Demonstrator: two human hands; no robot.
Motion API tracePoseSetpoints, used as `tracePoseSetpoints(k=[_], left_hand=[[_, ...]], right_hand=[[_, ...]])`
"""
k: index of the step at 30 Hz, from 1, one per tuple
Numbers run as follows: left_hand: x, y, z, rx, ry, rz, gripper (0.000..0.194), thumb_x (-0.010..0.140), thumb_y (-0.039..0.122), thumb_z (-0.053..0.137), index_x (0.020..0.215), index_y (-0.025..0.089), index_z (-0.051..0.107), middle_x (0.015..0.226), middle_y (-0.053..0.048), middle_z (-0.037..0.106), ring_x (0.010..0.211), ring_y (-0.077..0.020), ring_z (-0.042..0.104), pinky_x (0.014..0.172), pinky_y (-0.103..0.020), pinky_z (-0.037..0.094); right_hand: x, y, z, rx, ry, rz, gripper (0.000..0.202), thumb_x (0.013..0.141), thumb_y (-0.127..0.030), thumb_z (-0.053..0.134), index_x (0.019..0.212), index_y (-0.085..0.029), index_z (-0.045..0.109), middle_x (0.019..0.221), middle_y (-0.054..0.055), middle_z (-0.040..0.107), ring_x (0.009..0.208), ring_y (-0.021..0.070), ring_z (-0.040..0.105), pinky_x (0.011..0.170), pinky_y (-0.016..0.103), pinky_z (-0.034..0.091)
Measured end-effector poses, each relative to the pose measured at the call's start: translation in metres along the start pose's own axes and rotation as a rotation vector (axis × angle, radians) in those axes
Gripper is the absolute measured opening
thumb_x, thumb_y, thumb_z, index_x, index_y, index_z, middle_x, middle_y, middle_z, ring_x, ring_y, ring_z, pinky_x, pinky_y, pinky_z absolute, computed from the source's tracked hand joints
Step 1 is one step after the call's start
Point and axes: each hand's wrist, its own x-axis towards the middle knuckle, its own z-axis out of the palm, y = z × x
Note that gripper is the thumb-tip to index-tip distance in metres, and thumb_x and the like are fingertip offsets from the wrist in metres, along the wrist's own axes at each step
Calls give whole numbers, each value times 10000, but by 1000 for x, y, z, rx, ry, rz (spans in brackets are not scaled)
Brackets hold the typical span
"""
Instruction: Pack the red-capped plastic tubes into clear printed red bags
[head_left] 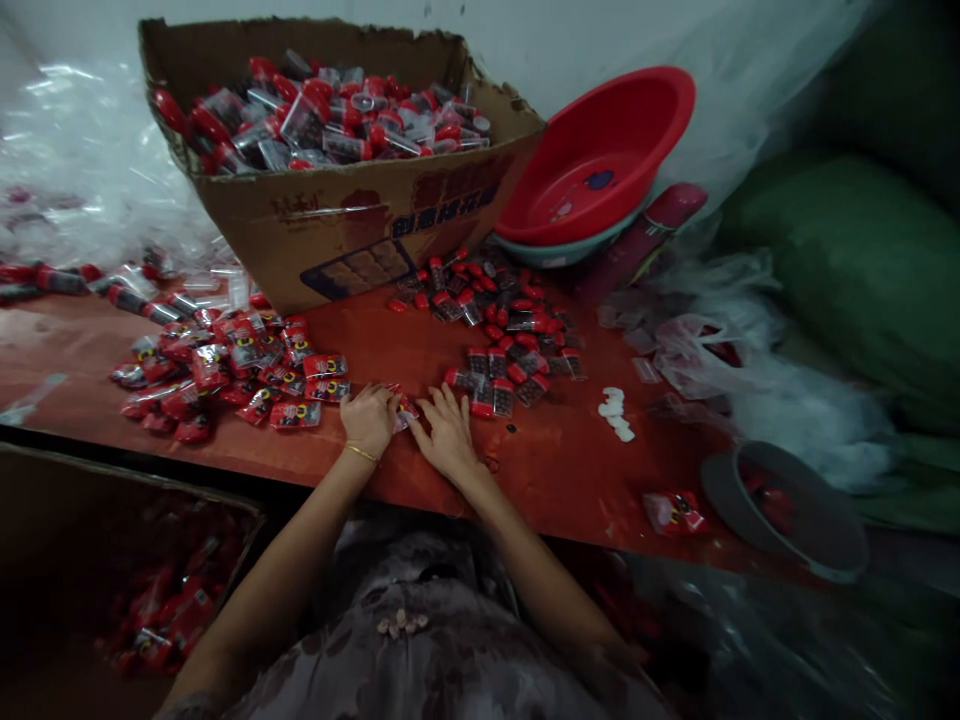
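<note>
Between my two hands a small red-and-clear plastic packet [405,412] rests on the red-brown tabletop. My left hand [367,420], with a thin bracelet at the wrist, is closed with its fingertips on the packet's left side. My right hand [448,432] lies palm down with the fingers stretched out, its thumb close to the packet's right end; whether it touches is hard to make out. Left of my hands is a heap of filled red packets [214,365]. Just beyond my right hand lie several small clear tubes with red caps [501,395].
Behind stands a cardboard box [360,230] heaped with larger red-capped tubes. To its right are a red basin [600,150] and a dark red bottle [645,235]. Farther right are white discs [616,415], a single packet [675,513] and a grey bowl [795,515]. A lower box [247,540] holds more packets.
</note>
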Motion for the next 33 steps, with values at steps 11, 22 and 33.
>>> tracePoseSetpoints(k=[11, 22, 33], left_hand=[[0, -7, -11, 51, -124, 149, 287, 849, 353, 511, 1049, 205, 655, 1222, -123, 614, 1175, -268, 525, 907, -411, 353], [8, -6, -20, -242, -22, -52, 211, 819, 332, 569, 889, 220, 733, 1090, -100, 688, 1040, -242, 626, 840, -340, 469], [-20, 26, -33, -992, 26, -344, 402, 683, 390, 710, 1025, 181, 678, 1100, -97, 678, 990, -225, 628, 875, -317, 460]], right_hand=[[2, -7, 1, -12, -61, 57, 497, 861, -452, 498, 1222, -116, 554, 1369, 172, 463, 1332, 344, 300, 1075, 589, 179], [0, -4, -9, 249, 147, 50, 383, 864, -383, 483, 1139, -140, 591, 1195, 143, 613, 1155, 268, 514, 1015, 463, 338], [5, -18, -13, 980, 174, 275, 335, 835, -427, 478, 632, -171, 555, 562, -32, 523, 530, 101, 460, 529, 210, 365]])
